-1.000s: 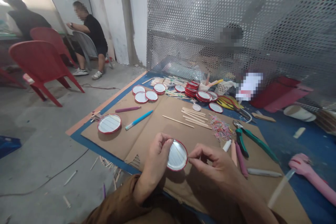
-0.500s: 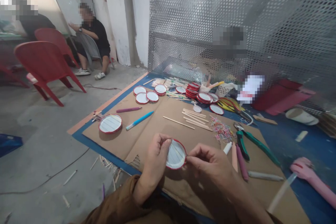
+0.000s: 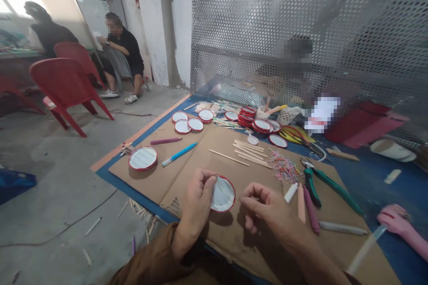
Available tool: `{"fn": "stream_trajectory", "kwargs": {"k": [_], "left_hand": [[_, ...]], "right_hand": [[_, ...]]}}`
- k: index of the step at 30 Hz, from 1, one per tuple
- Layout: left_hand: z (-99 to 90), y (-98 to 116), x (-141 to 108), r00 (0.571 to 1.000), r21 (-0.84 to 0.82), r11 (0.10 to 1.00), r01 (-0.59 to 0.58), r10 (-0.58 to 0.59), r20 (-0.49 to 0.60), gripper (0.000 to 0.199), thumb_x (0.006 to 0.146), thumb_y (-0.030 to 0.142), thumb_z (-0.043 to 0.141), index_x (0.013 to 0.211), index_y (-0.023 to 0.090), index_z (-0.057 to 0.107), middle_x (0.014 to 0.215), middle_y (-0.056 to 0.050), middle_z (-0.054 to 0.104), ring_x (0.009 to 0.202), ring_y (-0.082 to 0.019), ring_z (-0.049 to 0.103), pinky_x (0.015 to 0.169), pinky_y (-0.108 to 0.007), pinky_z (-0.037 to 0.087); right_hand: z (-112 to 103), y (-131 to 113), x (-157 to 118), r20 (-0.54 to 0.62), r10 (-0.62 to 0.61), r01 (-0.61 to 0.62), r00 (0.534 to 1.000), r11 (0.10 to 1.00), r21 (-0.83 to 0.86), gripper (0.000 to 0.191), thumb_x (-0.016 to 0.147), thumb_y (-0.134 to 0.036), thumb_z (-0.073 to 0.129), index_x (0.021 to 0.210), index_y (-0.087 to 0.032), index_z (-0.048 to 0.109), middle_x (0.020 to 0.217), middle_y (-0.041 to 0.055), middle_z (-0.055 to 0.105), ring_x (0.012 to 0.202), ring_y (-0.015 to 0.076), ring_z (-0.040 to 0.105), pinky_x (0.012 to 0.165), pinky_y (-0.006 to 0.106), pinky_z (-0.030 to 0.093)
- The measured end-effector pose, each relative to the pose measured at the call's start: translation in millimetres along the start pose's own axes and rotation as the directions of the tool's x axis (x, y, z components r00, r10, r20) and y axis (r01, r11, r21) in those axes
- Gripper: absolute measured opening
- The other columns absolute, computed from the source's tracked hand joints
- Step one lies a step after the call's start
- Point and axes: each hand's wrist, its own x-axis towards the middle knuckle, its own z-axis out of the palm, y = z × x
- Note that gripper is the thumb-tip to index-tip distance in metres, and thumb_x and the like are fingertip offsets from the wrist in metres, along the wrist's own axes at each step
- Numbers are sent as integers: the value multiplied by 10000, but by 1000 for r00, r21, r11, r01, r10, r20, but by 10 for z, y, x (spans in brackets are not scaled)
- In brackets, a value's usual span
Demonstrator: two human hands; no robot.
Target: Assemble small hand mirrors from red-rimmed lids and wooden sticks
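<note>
My left hand (image 3: pixel 196 207) grips a round, red-rimmed lid (image 3: pixel 223 193) by its left edge, with thin white strips across its pale face. My right hand (image 3: pixel 267 208) hovers just right of the lid, not touching it, its fingers loosely curled around nothing visible. Both are above a brown cardboard sheet (image 3: pixel 150 182). Beyond them lie loose wooden craft sticks (image 3: pixel 240 153) and a tangle of small coloured rubber bands (image 3: pixel 284 167). Green-handled pliers (image 3: pixel 323 187) lie to the right of my right hand.
More red-rimmed lids (image 3: pixel 245 118) sit along the far cardboard edge on a blue mat (image 3: pixel 364 196). A perforated metal screen (image 3: pixel 284 31) stands behind. Two seated people (image 3: pixel 122 49) and red plastic chairs (image 3: pixel 63 82) are at back left, on a concrete floor (image 3: pixel 56 187).
My right hand has let go of the lid's right rim and moved away to the right. Its fingers have loosened. My left hand still holds the lid.
</note>
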Motion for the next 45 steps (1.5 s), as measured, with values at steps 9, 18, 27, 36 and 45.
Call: {"fn": "stream_trajectory", "kwargs": {"k": [9, 18, 27, 36, 45], "left_hand": [[36, 24, -11, 951, 36, 998, -47, 34, 307, 117, 829, 277, 539, 875, 182, 589, 827, -26, 630, 793, -163, 591, 723, -270, 465], [10, -3, 1, 987, -50, 997, 65, -57, 151, 276, 891, 442, 497, 1015, 197, 528, 830, -3, 576, 684, -131, 554, 548, -221, 466], [59, 32, -39, 979, 39, 999, -25, 16, 201, 256, 865, 334, 560, 1070, 181, 581, 906, -46, 654, 752, -155, 613, 632, -255, 495], [47, 2, -78, 996, 129, 991, -42, 31, 88, 209, 885, 375, 527, 965, 183, 550, 873, -59, 677, 742, -172, 650, 642, -278, 506], [29, 43, -44, 991, 112, 986, -121, 114, 64, 164, 873, 322, 511, 841, 188, 600, 784, -28, 684, 680, -146, 650, 619, -243, 505]], "right_hand": [[7, 125, 70, 14, -241, 240, 970, 958, -159, 308, 856, -467, 602, 918, -171, 660, 722, -5, 666, 566, 102, 582, 526, 203, 443], [28, -66, 22, -225, -191, 213, 956, 974, 78, 458, 651, -563, 740, 844, -159, 641, 622, -2, 642, 441, 103, 563, 362, 181, 401], [39, -146, -42, -202, -214, 230, 956, 972, 55, 467, 614, -591, 761, 777, -183, 602, 639, 19, 656, 515, 153, 630, 357, 195, 448], [64, -94, -41, -94, -212, 214, 973, 977, 10, 468, 646, -612, 741, 739, -190, 562, 551, -4, 634, 448, 118, 561, 384, 204, 451], [66, -94, -50, -74, -208, 210, 975, 977, 18, 489, 636, -630, 746, 696, -187, 550, 511, -7, 622, 444, 117, 567, 457, 224, 458]]}}
